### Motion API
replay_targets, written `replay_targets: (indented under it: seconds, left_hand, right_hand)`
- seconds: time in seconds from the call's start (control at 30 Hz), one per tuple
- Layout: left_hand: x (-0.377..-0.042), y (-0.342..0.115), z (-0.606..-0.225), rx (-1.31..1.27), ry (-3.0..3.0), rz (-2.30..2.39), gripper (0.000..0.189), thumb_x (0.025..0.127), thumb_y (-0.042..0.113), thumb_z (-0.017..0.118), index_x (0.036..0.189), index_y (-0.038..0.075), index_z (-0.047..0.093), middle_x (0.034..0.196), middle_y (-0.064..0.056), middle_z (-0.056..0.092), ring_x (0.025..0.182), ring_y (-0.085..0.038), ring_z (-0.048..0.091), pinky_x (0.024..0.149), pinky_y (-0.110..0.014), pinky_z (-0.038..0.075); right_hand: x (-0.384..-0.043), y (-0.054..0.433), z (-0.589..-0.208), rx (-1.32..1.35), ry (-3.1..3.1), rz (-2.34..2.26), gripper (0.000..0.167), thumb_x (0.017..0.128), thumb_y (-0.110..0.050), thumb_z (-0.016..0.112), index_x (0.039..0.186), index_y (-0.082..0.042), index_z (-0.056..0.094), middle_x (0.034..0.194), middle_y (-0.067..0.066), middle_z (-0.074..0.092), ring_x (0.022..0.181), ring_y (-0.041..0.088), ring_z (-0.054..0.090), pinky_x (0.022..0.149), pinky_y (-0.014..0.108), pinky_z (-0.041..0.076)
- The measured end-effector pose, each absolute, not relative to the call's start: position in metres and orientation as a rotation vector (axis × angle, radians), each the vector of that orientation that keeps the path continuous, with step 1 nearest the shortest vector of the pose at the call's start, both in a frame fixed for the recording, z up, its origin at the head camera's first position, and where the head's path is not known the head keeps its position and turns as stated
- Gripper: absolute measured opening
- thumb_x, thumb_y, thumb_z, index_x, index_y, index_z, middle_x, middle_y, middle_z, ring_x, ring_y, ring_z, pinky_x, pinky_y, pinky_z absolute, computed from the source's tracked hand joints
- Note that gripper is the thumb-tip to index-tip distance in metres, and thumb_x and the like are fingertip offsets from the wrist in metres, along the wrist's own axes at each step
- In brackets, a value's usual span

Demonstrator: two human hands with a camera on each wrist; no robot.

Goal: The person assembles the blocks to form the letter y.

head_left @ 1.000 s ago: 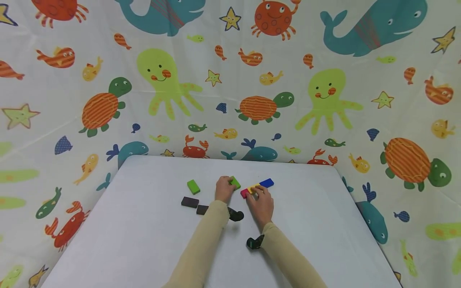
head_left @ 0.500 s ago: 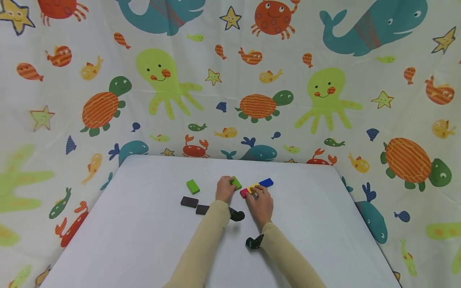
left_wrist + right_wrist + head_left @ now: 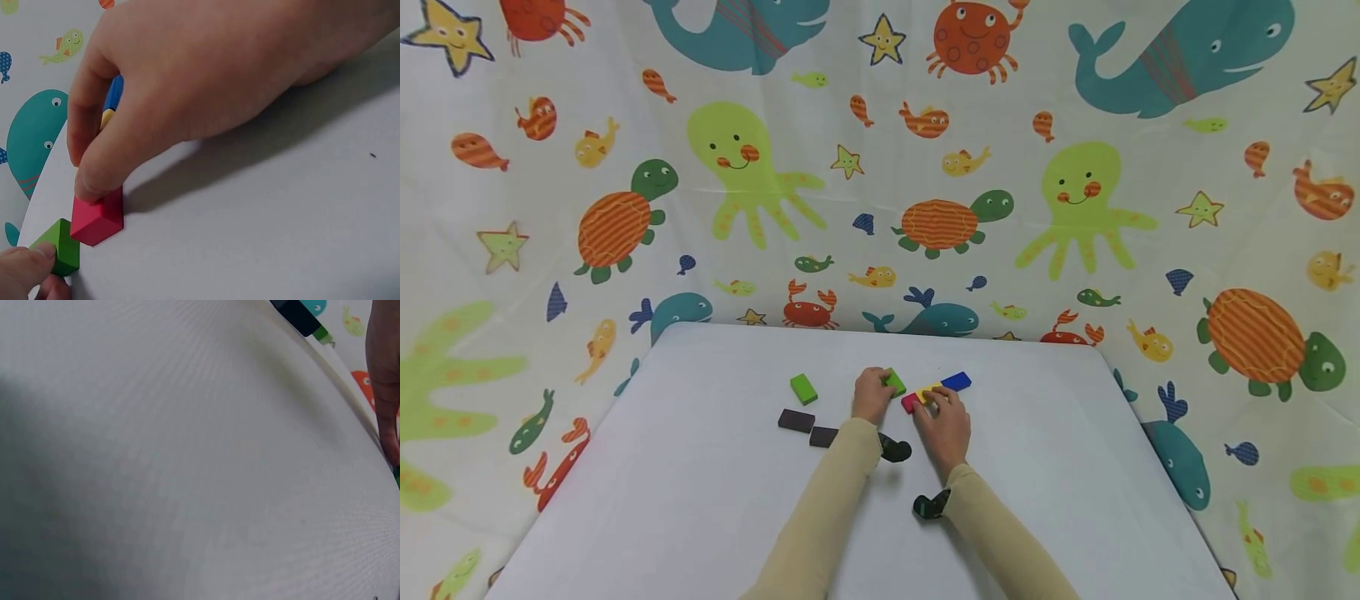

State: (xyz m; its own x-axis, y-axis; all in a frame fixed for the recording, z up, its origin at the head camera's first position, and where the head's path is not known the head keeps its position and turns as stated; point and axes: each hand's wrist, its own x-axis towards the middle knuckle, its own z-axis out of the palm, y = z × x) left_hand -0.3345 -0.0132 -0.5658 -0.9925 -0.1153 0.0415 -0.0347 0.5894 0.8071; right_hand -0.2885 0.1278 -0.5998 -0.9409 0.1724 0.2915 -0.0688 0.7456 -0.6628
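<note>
In the head view, my left hand (image 3: 871, 397) pinches a green block (image 3: 895, 382) between thumb and finger. Just right of it a red block (image 3: 911, 402), a yellow block (image 3: 928, 392) and a blue block (image 3: 956, 381) lie in a slanting row. My right hand (image 3: 945, 427) has its thumb on the red block and its curled fingers over the yellow one. In the left wrist view, the green block (image 3: 62, 250) sits close beside the end of the red block (image 3: 99, 220); the right hand (image 3: 169, 81) covers most of the yellow and blue blocks.
A second green block (image 3: 803, 389) lies to the left on the white table (image 3: 662, 483). Below it are two dark blocks, the left one (image 3: 796, 420) and the right one (image 3: 823, 437) partly behind the left sleeve. A patterned sea-animal cloth (image 3: 880, 183) hangs behind the table.
My left hand has shifted slightly to the right with the green block, bringing it nearer the red block. The right hand and the colored row stay in place.
</note>
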Motion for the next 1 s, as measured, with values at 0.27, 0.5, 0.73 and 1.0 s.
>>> replay_targets:
  seconds: [0.27, 0.5, 0.73, 1.0]
  left_hand:
    - [-0.3344, -0.0128, -0.5641, 0.135, -2.724, -1.405, 0.036, 0.087, 0.002, 0.072, 0.121, -0.003, 0.066, 0.124, -0.018, 0.061, 0.117, -0.031, 0.055, 0.101, -0.044, 0.044]
    - [-0.3339, -0.0135, -0.564, 0.116, -2.726, -1.382, 0.035, 0.086, 0.002, 0.072, 0.12, -0.005, 0.066, 0.123, -0.019, 0.061, 0.116, -0.031, 0.056, 0.101, -0.044, 0.044]
    - [-0.3355, -0.0147, -0.5662, 0.102, -2.732, -1.389, 0.035, 0.087, 0.002, 0.071, 0.12, -0.005, 0.066, 0.123, -0.019, 0.061, 0.117, -0.031, 0.056, 0.101, -0.044, 0.044]
    - [-0.3378, -0.0157, -0.5701, 0.077, -2.726, -1.411, 0.035, 0.087, 0.003, 0.071, 0.12, -0.004, 0.066, 0.124, -0.018, 0.062, 0.117, -0.031, 0.056, 0.1, -0.044, 0.045]
  right_hand:
    - [-0.2896, 0.1276, -0.6021, -0.068, -2.586, 0.988, 0.038, 0.089, -0.039, 0.071, 0.114, -0.01, 0.072, 0.126, 0.007, 0.06, 0.116, 0.028, 0.055, 0.095, 0.047, 0.042]
    - [-0.2909, 0.1275, -0.6035, -0.075, -2.606, 0.998, 0.039, 0.089, -0.039, 0.07, 0.115, -0.011, 0.072, 0.128, 0.007, 0.059, 0.116, 0.028, 0.055, 0.096, 0.046, 0.041]
    - [-0.2908, 0.1264, -0.6039, -0.077, -2.609, 0.995, 0.039, 0.089, -0.039, 0.07, 0.116, -0.01, 0.072, 0.128, 0.007, 0.058, 0.116, 0.028, 0.055, 0.096, 0.046, 0.041]
    - [-0.2905, 0.1255, -0.6023, -0.075, -2.609, 0.989, 0.039, 0.09, -0.039, 0.07, 0.115, -0.01, 0.072, 0.128, 0.007, 0.058, 0.117, 0.029, 0.055, 0.097, 0.047, 0.041]
